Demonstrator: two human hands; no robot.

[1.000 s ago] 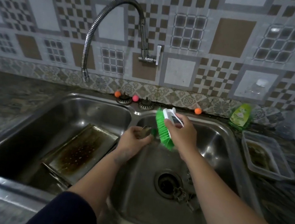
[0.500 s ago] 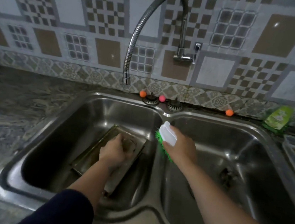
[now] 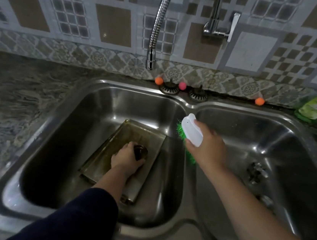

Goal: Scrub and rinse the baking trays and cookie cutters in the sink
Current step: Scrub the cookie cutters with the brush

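Note:
A stained rectangular baking tray (image 3: 142, 131) lies tilted in the left basin of the steel double sink (image 3: 101, 91). My left hand (image 3: 126, 160) rests low on the tray, closed around a small round metal cookie cutter (image 3: 140, 152). My right hand (image 3: 206, 147) hovers over the divider between the basins, gripping a scrub brush (image 3: 191, 131) with a white handle and green bristles that point down and left. Some small metal pieces (image 3: 257, 171) lie near the drain of the right basin; they are too blurred to identify.
A flexible chrome faucet (image 3: 155, 39) hangs over the back of the left basin, no water visibly running. Two strainer plugs (image 3: 169, 88) and small coloured balls sit on the back ledge. A green soap pouch (image 3: 315, 107) and a plastic container's edge are at right. Dark stone counter on the left.
My left hand carried the cookie cutter from the right basin down onto the tray in the left basin. My right hand followed leftward with the brush to the divider.

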